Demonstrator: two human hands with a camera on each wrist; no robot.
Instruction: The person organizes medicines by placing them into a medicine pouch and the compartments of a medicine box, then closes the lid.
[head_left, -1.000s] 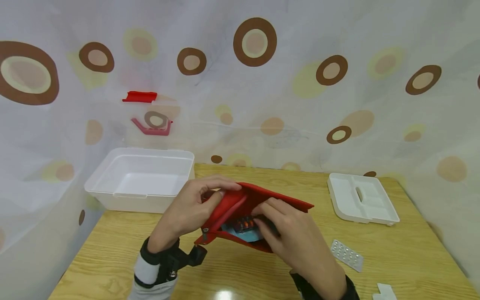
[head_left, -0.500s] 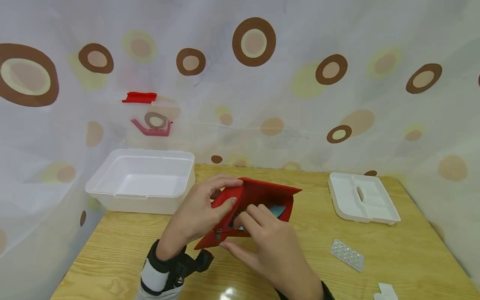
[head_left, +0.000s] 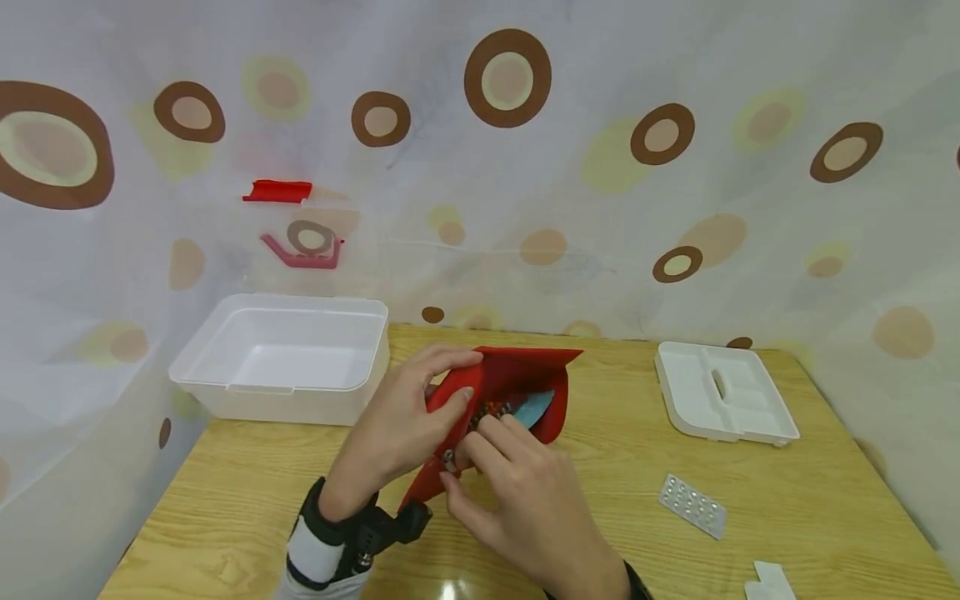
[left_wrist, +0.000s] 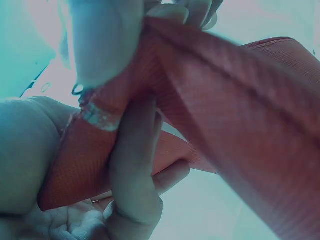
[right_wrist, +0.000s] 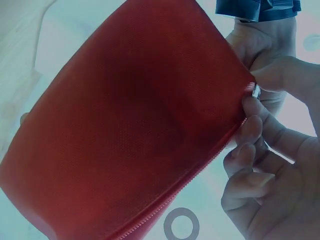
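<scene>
We see the red pouch [head_left: 517, 367] held up between the two hands, with its mouth gaping. The right hand [head_left: 521, 492] is at the pouch's near left corner. Its thumb and finger look to pinch the little metal zip pull [right_wrist: 256, 91], so that grip is narrow. The left hand [head_left: 405, 421] is on the pouch's left side, with the top edge held between thumb and fingers.

The big thing for us is how the mouth lies from that pinch. The pouch's long way slants from the near left corner to the far right. The zip teeth [right_wrist: 175, 193] lead off from the pinch along the edge. Of the two hands, the right one is nearer the pull, and the left one grips the side right by it.

Inside the pouch we see a dark pack with orange bits [head_left: 493, 408] and a blue thing [head_left: 534, 408]. Beyond the pouch to its left is a white box [head_left: 292, 404], and we can see its plain white floor. Well to the pouch's right is a white tray [head_left: 686, 408] with a wall down the middle. A silver pill pack [head_left: 693, 506] is to the pouch's right too, but closer to us.
</scene>
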